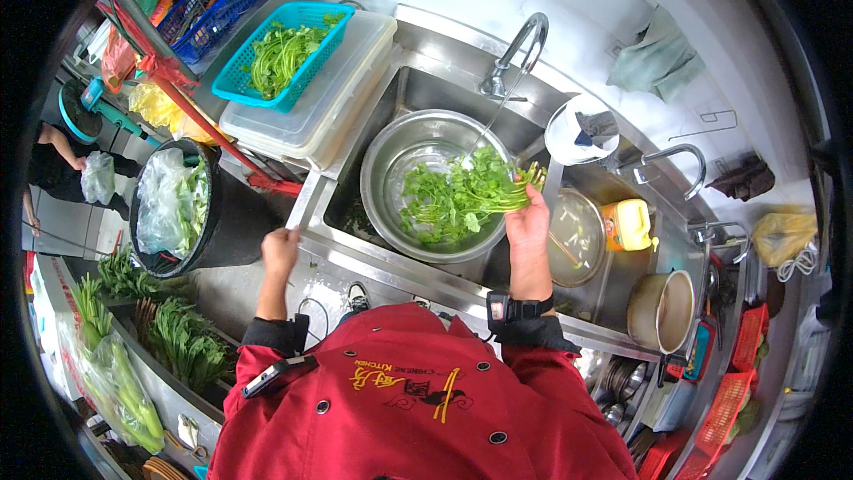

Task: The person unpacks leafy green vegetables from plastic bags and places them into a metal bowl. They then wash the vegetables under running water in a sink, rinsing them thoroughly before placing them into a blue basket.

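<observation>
My right hand (528, 217) holds a bunch of leafy green herbs (460, 193) by the stems, its leaves spread over a round metal basin (380, 213). The basin stands in a stainless-steel sink (416, 90). A thin stream runs from the curved faucet (533, 33) towards the herbs, and some water shows in the basin. Off to the left, my left hand (280, 253) is curled into a fist near the sink's front rim, apart from the basin. Nothing can be made out inside it.
A turquoise basket (286, 97) of greens rests on lidded plastic boxes (313, 127). Left stands a black bin (233, 213) with plastic and leaves. The right basin contains a round pan (576, 240), a yellow jug (626, 225) and a pot (660, 312). Another person's hand (78, 163) is at far left.
</observation>
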Tool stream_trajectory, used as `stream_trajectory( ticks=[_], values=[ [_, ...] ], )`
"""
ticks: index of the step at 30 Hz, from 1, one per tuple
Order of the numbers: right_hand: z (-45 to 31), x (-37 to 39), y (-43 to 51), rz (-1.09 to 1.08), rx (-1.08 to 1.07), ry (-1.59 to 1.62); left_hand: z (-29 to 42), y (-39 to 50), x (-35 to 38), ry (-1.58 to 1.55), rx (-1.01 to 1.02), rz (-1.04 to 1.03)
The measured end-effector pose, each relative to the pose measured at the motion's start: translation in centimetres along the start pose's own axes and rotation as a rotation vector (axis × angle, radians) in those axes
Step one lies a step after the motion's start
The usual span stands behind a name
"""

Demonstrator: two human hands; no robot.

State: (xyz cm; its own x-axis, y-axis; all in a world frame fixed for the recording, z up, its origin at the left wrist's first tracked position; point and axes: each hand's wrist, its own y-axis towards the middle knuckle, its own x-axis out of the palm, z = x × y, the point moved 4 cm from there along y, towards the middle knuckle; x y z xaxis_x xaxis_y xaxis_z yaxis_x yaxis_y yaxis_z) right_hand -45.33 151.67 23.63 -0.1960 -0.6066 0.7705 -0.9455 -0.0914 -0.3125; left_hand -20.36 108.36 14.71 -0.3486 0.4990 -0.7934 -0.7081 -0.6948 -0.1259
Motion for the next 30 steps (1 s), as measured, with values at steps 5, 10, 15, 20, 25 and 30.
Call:
stream_trajectory(
  ticks=[5,10,15,20,25,30],
  values=[
    [3.5,5.3,-4.0,-0.228,-0.308,-0.790,13.4,-4.7,4.5,-0.835,-0.028,-0.817],
    [8.0,8.6,-9.5,-0.782,-0.588,-1.479,20.4,-7.7,8.0,-1.285,-0.296,-1.299],
    [9.2,8.9,-12.3,-0.976,-0.835,-1.639,19.8,-6.3,10.0,-1.591,-0.372,-1.228],
    [7.8,7.0,-12.5,-0.859,-0.701,-1.400,20.1,-5.8,7.4,-1.721,-0.258,-1.068],
    [8.5,3.5,-9.1,-0.405,0.119,-0.980,22.3,-7.2,4.6,-1.748,-0.109,-1.172],
    [9.6,4.3,-9.2,-0.427,0.355,-0.355,22.3,-8.8,4.7,-1.691,-0.110,-1.264]
  ],
)
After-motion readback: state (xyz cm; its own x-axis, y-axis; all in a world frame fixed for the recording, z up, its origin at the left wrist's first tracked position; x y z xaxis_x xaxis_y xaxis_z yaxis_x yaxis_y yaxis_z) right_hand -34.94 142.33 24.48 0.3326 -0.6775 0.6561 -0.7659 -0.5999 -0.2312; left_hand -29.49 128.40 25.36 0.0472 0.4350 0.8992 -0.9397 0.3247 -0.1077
